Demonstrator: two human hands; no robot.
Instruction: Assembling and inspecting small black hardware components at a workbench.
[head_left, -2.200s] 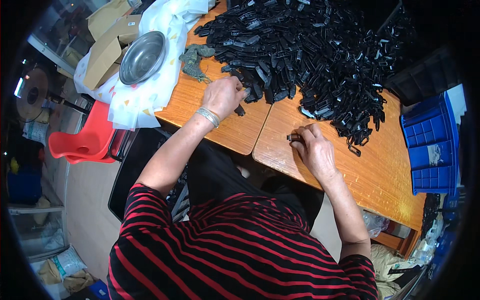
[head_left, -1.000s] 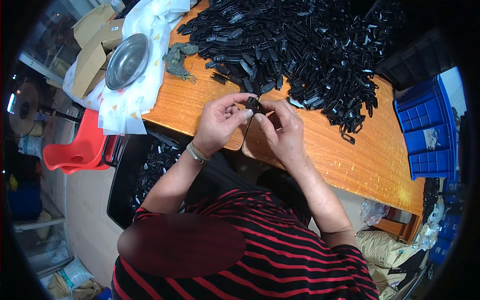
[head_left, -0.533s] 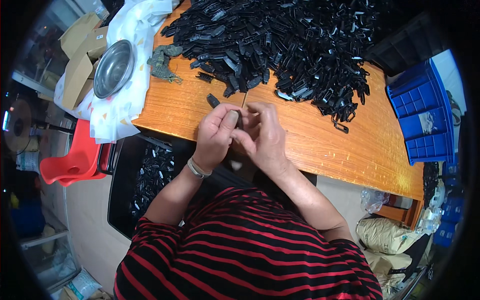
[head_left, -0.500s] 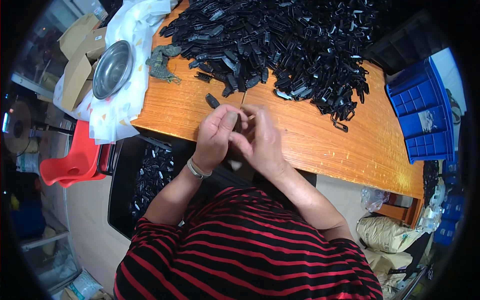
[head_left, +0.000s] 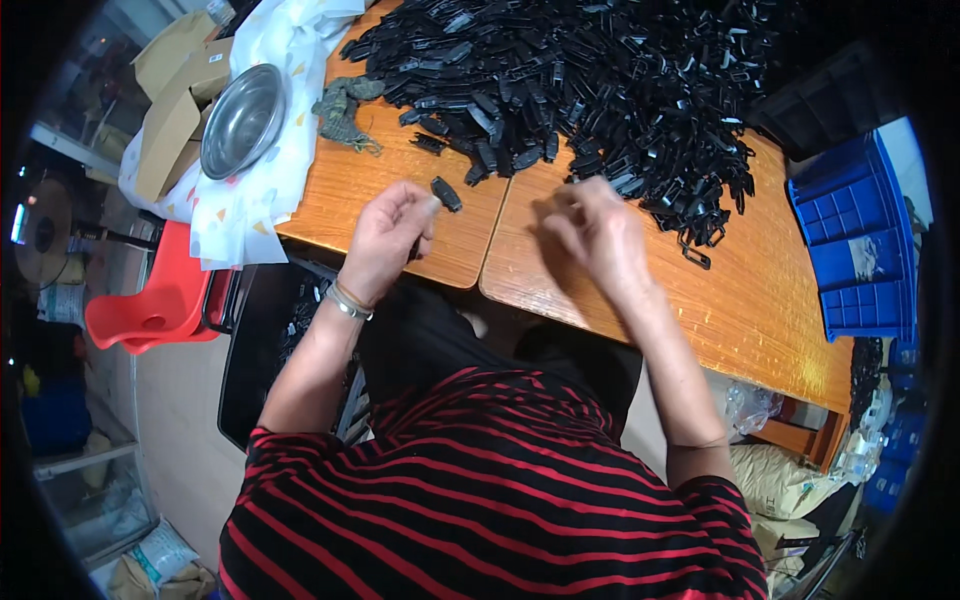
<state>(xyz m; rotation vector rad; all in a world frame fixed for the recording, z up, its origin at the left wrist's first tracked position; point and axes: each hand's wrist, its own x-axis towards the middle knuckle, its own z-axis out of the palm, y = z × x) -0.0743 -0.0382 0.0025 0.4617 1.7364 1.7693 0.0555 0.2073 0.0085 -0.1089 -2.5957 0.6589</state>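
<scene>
A big heap of small black plastic pieces (head_left: 600,90) covers the far side of the wooden table (head_left: 740,310). My left hand (head_left: 385,235) hovers over the near edge with its fingers pinched, and a dark sliver of a black plastic piece shows under the thumb. One loose black piece (head_left: 446,193) lies on the wood just beyond its fingertips. My right hand (head_left: 592,232) is blurred by motion, fingers curled, close to the near rim of the heap. Whether it holds anything is hidden by the blur.
A steel bowl (head_left: 243,120) sits on white cloth (head_left: 270,190) at the left, beside a crumpled green rag (head_left: 345,110) and cardboard boxes (head_left: 170,100). A blue compartment bin (head_left: 855,250) stands at the right. A red stool (head_left: 155,305) and a black crate of pieces (head_left: 270,340) are below the table.
My hands, joined on one black piece at the table edge, have parted. The right hand swings toward the heap; the left stays near the edge by a loose piece.
</scene>
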